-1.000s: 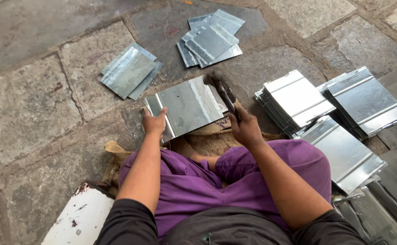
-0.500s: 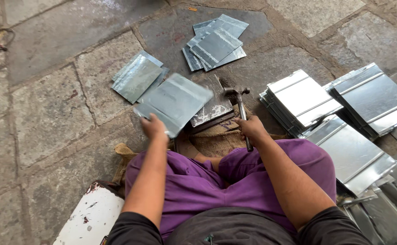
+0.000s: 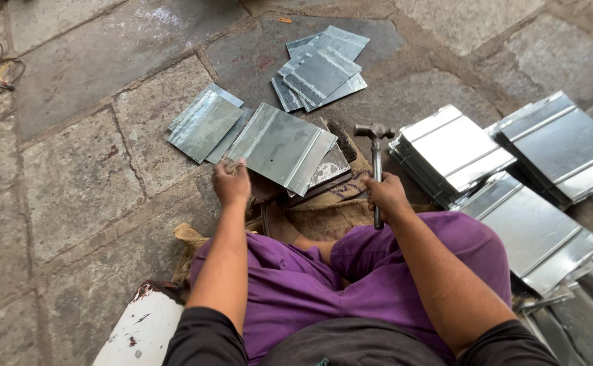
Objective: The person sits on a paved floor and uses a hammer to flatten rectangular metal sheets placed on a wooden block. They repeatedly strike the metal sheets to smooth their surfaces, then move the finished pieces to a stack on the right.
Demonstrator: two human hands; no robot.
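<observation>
Head view looks down at you seated on a stone-slab floor, legs in purple trousers crossed in front of you. At the far left edge of the floor a dark cable lies coiled. At the lower left, beside your knee, sits a white paint-chipped object; what it is cannot be told.

Your left hand is clenched on the near left corner of a ribbed galvanised sheet, gripping it at its edge so that it slopes over the work spot. Just beyond and to the left of that sheet lies a small stack of flat sheets, touching it or nearly so. Farther off, toward the top of the floor, a fanned pile of sheets lies well apart from your hands.

Under the held sheet, a folded burlap sack pads the floor, with a darker metal piece resting on it.

Your right hand is closed around the handle of a hammer, its head pointing away from you, just right of the held sheet and not touching it.

At the right edge of the floor stand stacks of folded panels, with more overlapping beside your right knee.
</observation>
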